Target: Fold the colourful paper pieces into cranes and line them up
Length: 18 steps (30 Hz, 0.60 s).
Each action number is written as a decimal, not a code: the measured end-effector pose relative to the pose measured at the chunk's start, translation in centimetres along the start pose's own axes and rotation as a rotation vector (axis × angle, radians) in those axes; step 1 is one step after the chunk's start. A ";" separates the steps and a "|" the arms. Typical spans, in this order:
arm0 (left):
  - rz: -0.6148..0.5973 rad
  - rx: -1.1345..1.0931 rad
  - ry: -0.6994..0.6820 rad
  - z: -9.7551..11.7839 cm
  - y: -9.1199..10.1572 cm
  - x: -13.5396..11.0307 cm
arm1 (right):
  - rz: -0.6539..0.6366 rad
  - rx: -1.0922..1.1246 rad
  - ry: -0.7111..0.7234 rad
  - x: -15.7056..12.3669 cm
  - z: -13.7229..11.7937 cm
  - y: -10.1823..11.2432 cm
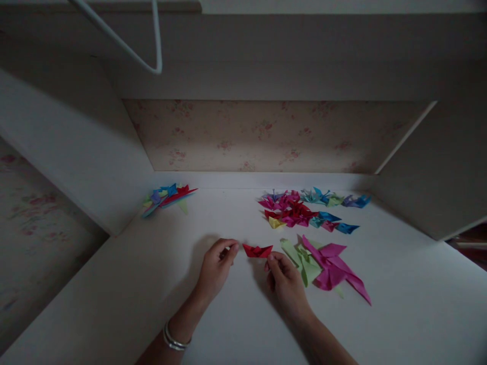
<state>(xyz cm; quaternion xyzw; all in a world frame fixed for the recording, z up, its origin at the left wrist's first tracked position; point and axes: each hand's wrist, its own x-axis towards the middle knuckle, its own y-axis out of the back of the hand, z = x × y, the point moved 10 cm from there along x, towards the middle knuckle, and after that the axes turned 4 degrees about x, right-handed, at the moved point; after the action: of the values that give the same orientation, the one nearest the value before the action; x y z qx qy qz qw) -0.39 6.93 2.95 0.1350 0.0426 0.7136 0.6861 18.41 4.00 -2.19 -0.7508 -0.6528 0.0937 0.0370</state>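
A small red origami boat is held above the white tabletop, its two ends pointing out to the sides. My right hand pinches its lower right end between thumb and fingers. My left hand is closed, thumb and forefinger together, just off the boat's left tip with a narrow gap between. Nothing shows in those left fingers. Beside my right hand lie large folded papers, one light green and one magenta, overlapping each other.
Several colourful folded paper pieces, cranes and boats among them, stand in rows at the back right. A mixed paper pile lies in the back left corner. Side panels flank the white tabletop, and a white wire hangs from above.
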 end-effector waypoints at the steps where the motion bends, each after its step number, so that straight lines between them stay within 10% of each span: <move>1: -0.002 0.011 -0.018 0.3 0.1 0.0 | -0.010 0.004 -0.002 0.0 0.1 -0.1; 18: -0.121 0.005 -0.008 -0.7 -1.4 0.1 | -0.037 0.003 -0.012 0.1 0.2 -0.4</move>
<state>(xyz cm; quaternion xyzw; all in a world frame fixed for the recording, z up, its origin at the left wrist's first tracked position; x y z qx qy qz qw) 0.78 7.23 1.94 0.1365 0.0497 0.6702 0.7278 18.04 4.11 -2.35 -0.7379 -0.6667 0.0985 0.0359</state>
